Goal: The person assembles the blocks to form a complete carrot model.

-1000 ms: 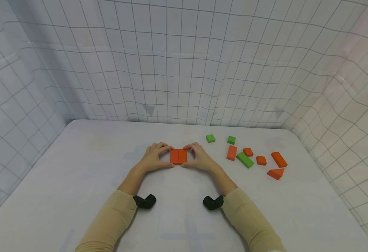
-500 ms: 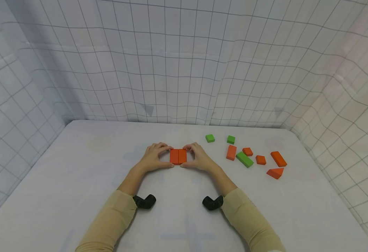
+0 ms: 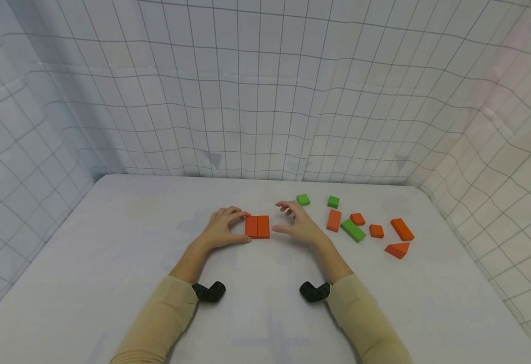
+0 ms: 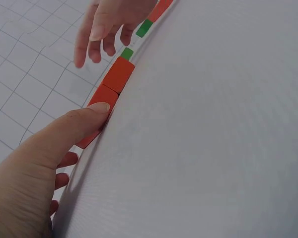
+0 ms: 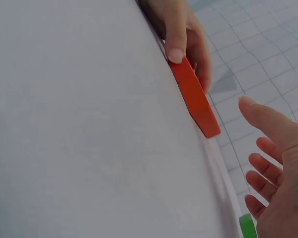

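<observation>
Two orange-red rectangular blocks lie side by side, long edges together, on the white table in the head view: a left block (image 3: 251, 227) and a right block (image 3: 263, 227). My left hand (image 3: 220, 228) pinches the left block by its near and far ends; the left wrist view shows the thumb on that block's near end (image 4: 108, 93). To the right of the pair, my right hand (image 3: 303, 226) is apart from the blocks, thumb and fingers spread with nothing between them. A gap between its thumb and the right block also shows in the right wrist view.
Right of the right hand lie a green bar (image 3: 353, 230), small green blocks (image 3: 333, 201), a light orange block (image 3: 334, 220), small orange blocks (image 3: 377, 231), an orange bar (image 3: 402, 229) and an orange triangular block (image 3: 397, 250). A grid-patterned curtain (image 3: 265, 101) stands behind the table.
My right hand has let go of the right orange-red block and moved a little to the right, its fingers spreading. The left hand and both blocks have stayed in place.
</observation>
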A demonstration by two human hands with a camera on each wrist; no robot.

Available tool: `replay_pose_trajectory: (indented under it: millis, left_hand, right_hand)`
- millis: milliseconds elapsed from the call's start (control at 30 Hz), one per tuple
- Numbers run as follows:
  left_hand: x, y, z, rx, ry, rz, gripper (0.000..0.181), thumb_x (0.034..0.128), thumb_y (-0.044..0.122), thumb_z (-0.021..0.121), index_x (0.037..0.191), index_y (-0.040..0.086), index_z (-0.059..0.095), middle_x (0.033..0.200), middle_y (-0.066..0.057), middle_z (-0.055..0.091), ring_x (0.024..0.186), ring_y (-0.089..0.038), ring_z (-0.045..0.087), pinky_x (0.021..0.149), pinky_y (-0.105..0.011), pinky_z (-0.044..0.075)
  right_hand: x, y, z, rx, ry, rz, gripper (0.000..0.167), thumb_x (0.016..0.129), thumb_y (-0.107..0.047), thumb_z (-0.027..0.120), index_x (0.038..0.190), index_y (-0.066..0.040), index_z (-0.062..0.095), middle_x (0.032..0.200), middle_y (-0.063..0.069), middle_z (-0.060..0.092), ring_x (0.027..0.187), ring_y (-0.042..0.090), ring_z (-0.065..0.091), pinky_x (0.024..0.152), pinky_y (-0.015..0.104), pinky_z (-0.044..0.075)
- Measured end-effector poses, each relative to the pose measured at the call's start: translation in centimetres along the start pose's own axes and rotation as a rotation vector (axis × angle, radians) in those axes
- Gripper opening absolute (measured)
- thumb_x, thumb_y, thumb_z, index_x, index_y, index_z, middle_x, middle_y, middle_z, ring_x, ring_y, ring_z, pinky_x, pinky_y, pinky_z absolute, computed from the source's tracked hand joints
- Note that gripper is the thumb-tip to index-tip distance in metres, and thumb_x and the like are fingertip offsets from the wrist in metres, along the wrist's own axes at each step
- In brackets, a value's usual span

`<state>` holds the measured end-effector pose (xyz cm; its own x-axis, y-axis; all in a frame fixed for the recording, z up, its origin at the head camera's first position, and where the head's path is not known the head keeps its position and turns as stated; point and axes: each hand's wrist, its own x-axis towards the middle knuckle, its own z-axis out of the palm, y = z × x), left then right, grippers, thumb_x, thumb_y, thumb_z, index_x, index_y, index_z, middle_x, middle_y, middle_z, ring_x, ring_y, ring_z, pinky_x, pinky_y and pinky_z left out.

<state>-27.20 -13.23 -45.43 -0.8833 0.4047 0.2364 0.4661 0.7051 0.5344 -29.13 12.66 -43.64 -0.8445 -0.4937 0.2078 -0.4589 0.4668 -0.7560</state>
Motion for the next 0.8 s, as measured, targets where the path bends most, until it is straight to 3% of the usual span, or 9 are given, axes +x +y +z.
replay_pose_trajectory:
  millis: [200,467,600,800]
  left_hand:
    - [-0.1,0.0,0.0,-0.007,-0.001,0.008,0.061,0.0702,0.040,0.075,0.123,0.015,0.057,0.120,-0.008,0.050,0.114,-0.030,0.039,0.098,-0.052,0.023]
    - [0.0,-0.2,0.0,0.007,0.000,0.010,0.062,0.0704,0.041,0.075,0.124,0.016,0.056,0.122,-0.008,0.049,0.115,-0.030,0.039,0.097,-0.052,0.023]
    - [0.0,-0.3,0.1,0.012,-0.002,0.008,0.062,0.0703,0.042,0.074,0.124,0.017,0.056,0.122,-0.008,0.049,0.115,-0.029,0.039,0.097,-0.051,0.023]
    - [-0.1,-0.2,0.1,0.007,-0.009,0.006,0.062,0.0709,0.042,0.074,0.125,0.017,0.056,0.123,-0.008,0.048,0.116,-0.030,0.039,0.098,-0.052,0.023]
  right_hand:
    - [-1.3,1.0,-3.2,0.038,0.085,0.069,0.063,0.080,-0.021,0.072,0.133,-0.006,0.043,0.122,0.016,0.044,0.109,0.031,0.040,0.091,0.047,0.033]
    - [-4.5,-0.6,-7.2,0.062,0.149,0.134,0.058,0.081,-0.007,0.068,0.132,0.003,0.041,0.125,0.028,0.039,0.113,0.044,0.035,0.092,0.056,0.030]
    - [-5.4,1.5,-8.4,0.013,0.171,0.181,0.059,0.081,-0.012,0.069,0.132,0.002,0.042,0.125,0.023,0.040,0.112,0.038,0.037,0.094,0.053,0.031]
    - [-6.2,5.4,-9.6,-0.117,0.192,0.138,0.060,0.079,-0.015,0.072,0.130,0.002,0.046,0.119,0.021,0.045,0.103,0.033,0.042,0.085,0.044,0.036]
